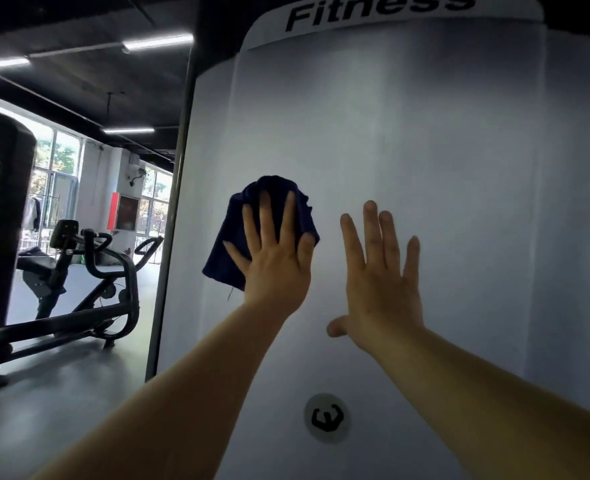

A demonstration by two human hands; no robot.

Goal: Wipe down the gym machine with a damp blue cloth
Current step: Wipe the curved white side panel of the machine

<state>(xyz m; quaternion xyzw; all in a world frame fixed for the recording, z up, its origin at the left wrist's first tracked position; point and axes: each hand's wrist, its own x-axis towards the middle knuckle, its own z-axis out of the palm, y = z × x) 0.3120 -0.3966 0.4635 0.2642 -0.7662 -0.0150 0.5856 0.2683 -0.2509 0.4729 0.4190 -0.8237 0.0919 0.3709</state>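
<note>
A person's left hand (275, 258) presses a dark blue cloth (252, 233) flat against the white shroud panel of a gym machine (442, 140), fingers spread wide over the bunched fabric, approx. mid-height on the panel's left side. The right hand (381, 271) lies flat w/ fingers straight on the bare panel just beside it, holding nothing, apparently bracing. The cloth sits well below the "Fitness" lettering (380, 10) and above a round logo badge (327, 418). Progress is hard to gauge: no wet streaks or dirt show on the surface, so which areas are done can't be told; judging by cloth position, the top, right side and lower panel likely remain. An exercise bike (89, 271) stands in the bkgd. at left.
</note>
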